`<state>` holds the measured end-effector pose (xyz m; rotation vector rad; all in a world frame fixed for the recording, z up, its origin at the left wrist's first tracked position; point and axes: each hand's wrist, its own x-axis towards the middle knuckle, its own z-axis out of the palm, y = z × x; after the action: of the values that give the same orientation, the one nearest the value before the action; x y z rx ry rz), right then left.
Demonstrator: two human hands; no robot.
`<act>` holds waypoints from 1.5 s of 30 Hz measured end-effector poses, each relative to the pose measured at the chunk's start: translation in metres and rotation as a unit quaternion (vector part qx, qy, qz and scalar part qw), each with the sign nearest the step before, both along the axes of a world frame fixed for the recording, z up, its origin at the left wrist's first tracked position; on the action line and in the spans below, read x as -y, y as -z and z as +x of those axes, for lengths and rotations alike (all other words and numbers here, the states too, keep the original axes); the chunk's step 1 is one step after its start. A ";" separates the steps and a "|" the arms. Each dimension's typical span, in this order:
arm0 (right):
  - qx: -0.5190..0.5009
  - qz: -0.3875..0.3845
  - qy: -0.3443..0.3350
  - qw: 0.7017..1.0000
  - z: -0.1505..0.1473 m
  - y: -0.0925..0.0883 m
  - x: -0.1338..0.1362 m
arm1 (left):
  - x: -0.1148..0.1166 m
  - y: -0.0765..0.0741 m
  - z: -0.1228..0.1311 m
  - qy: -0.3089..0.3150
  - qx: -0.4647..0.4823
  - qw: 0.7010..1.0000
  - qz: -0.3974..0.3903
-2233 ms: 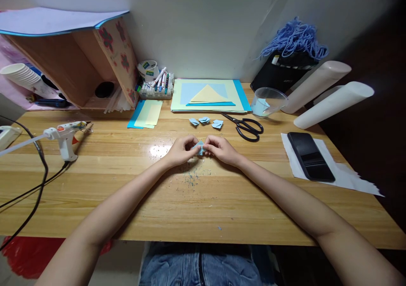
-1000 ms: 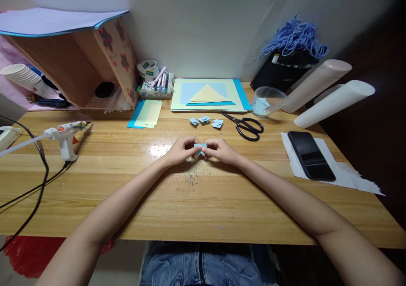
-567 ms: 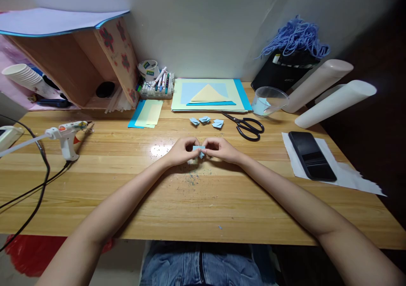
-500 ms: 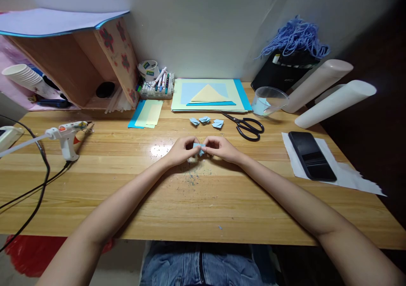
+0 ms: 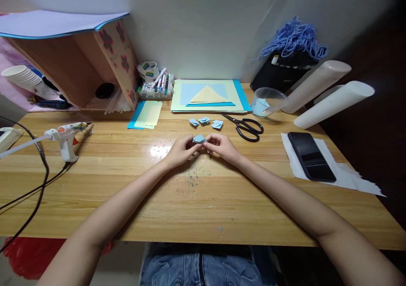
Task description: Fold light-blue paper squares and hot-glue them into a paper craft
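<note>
Blue folded paper (image 5: 199, 139) lies between the left hand (image 5: 182, 151) and the right hand (image 5: 223, 148), its long axis running side to side, about equally near to both. Each grip is closed to a pinch, the left on its left end, the right on its right corner. Straight beyond it, near but apart, three small folded pieces (image 5: 204, 120) rest on the desk (image 5: 177, 210).

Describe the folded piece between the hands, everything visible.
The folded piece is small, light blue and paper-like, with flat facets narrowing to a point on the side away from the camera. The left hand and right hand hold it at its sides, over the wooden desk, nearer the camera than three similar blue pieces. Its finer folds are too small to tell.
</note>
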<state>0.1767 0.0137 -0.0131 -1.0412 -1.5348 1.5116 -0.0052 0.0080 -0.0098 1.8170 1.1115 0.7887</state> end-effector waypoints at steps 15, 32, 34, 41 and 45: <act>0.026 -0.019 0.008 0.999 0.001 0.002 0.001 | -0.001 0.001 -0.003 0.025 -0.009 0.999 -0.030; -0.001 -0.005 -0.021 1.000 0.001 0.001 0.000 | 0.002 -0.007 -0.001 0.091 -0.016 0.996 -0.019; 0.010 -0.004 -0.023 1.000 0.000 0.001 0.001 | 0.002 -0.007 -0.001 0.096 -0.035 0.995 -0.004; 0.000 -0.004 -0.035 0.999 0.002 0.000 0.000 | 0.000 -0.005 -0.002 0.035 0.034 0.998 -0.034; -0.001 -0.004 -0.037 0.999 0.002 0.001 0.001 | -0.001 -0.002 -0.001 0.017 0.088 0.994 -0.061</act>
<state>0.1785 0.0126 -0.0141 -0.9968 -1.5826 1.5700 -0.0062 0.0085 -0.0081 1.6277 0.9914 0.8266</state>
